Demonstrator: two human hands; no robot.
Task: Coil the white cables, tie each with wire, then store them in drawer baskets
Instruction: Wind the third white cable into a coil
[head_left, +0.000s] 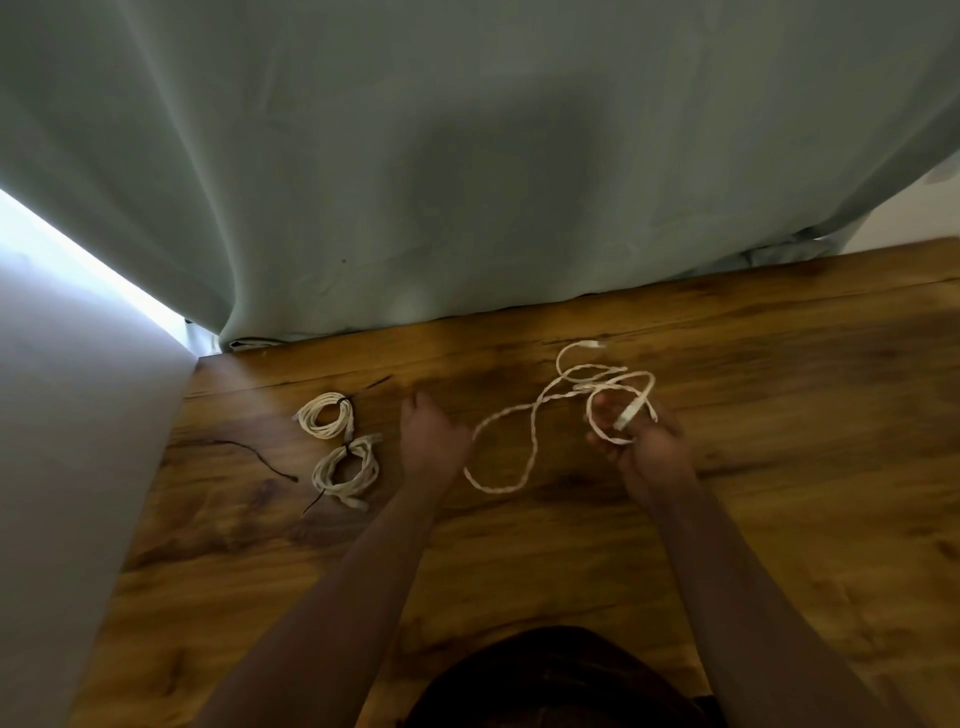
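Observation:
A loose white cable (524, 431) sprawls in loops on the wooden table (779, 395). My right hand (641, 441) grips a small loop of it with a plug end across the fingers. My left hand (434, 441) holds the same cable where it leaves toward the left. Two coiled white cables lie to the left: the far coil (326, 420) and the near coil (347, 470), each bound with dark wire. A loose black wire (254, 453) lies left of them.
A grey-green curtain (467, 182) hangs along the table's far edge. A pale wall (67, 415) borders the table on the left. My forearms reach in from the bottom of the view.

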